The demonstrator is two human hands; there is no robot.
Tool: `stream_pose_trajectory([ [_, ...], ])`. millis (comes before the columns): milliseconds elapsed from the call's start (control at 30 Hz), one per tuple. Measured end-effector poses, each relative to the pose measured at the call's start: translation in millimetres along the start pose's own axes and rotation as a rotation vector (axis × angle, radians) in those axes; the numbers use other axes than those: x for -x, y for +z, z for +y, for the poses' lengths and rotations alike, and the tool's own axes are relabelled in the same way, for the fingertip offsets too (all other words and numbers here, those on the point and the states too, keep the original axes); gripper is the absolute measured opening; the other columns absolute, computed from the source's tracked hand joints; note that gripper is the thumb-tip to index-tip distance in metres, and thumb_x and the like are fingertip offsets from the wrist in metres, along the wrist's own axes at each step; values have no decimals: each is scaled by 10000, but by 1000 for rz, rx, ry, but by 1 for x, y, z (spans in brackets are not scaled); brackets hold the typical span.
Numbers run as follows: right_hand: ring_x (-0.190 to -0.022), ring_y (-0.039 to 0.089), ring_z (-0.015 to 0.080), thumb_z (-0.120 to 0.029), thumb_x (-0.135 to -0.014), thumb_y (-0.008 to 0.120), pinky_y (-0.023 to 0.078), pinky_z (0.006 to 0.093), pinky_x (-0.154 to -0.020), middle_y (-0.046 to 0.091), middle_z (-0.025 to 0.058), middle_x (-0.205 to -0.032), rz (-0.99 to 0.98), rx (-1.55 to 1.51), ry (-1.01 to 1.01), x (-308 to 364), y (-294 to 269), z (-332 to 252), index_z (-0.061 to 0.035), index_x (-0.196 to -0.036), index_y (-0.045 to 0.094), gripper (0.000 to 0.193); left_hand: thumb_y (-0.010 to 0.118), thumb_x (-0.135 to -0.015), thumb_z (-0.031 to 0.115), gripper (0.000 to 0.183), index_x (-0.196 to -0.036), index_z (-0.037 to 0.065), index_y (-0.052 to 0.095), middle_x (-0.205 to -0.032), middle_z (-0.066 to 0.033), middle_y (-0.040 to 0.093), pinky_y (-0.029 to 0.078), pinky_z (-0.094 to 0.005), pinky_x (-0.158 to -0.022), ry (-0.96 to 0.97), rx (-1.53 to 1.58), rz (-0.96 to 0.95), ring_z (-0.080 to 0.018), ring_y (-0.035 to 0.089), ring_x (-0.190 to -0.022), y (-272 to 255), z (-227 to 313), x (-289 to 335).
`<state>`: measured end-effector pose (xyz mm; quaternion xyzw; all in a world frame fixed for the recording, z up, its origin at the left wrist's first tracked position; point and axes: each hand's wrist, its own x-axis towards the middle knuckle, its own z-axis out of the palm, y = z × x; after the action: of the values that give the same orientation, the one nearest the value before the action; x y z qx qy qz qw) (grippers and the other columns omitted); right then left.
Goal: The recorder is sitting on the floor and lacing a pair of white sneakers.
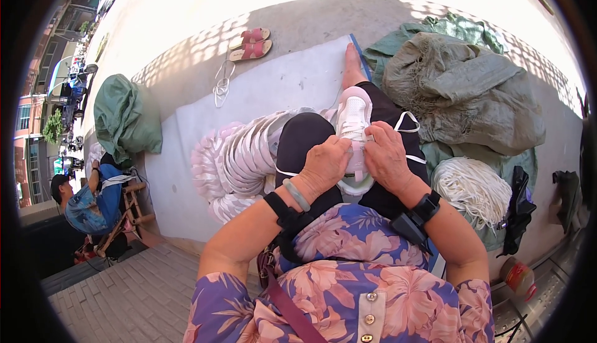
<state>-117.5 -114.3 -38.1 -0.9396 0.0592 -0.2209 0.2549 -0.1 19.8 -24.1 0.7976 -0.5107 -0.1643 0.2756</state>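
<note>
A white and pink sneaker (356,108) lies between my thighs, its toe pointing away from me. White lace crosses the front part of its upper. My left hand (328,161) is closed in a pinch at the left eyelet edge, and my right hand (387,156) pinches at the right edge, close beside it. Both seem to grip the shoelace (407,118), though the fingertips hide the exact hold. Loose lace loops over my right thigh, and another stretch crosses my left knee. The sneaker's tongue and heel opening show below the hands.
Many pink-white shoe parts (233,160) are stacked in a row left of my knee. A bundle of white laces (472,187) sits at right, below brown-green sacks (460,88). Sandals (250,51) and a loose lace (222,86) lie ahead. A green sack (124,116) and seated person (93,203) are left.
</note>
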Motion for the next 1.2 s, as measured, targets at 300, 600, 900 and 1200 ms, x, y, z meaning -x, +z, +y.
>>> stream_pose_trajectory([
  [300, -1078, 444, 302, -59, -675, 597, 355, 398, -841, 488, 116, -1061, -71, -187, 53, 2, 5, 11, -48, -738, 540, 85, 602, -743, 72, 238, -966, 4, 555, -809, -167, 572, 473, -376, -647, 54, 121, -30, -336, 584, -724, -2, -7, -1],
  [600, -1014, 494, 313, -63, -705, 625, 386, 389, -844, 516, 133, -1051, -65, -339, 147, 3, 11, 15, -25, -764, 548, 104, 578, -720, 51, 262, -976, 7, 548, -816, -166, 576, 474, -366, -633, 106, 153, -22, -330, 585, -712, 3, -10, -1],
  [900, -958, 545, 324, -47, -750, 573, 455, 365, -818, 553, 156, -1055, -28, -407, 167, 8, 11, 17, -2, -788, 535, 71, 599, -699, 62, 231, -920, 20, 547, -751, -143, 556, 455, -347, -592, 65, 168, -67, -285, 561, -634, 2, -12, -6],
  [1200, -919, 549, 305, -53, -766, 543, 462, 366, -779, 558, 123, -1012, -23, -317, 235, 5, 17, 3, -11, -783, 541, 46, 614, -735, 93, 120, -802, 37, 531, -684, -128, 524, 431, -355, -560, 15, 202, -57, -288, 545, -620, 6, -14, -2],
])
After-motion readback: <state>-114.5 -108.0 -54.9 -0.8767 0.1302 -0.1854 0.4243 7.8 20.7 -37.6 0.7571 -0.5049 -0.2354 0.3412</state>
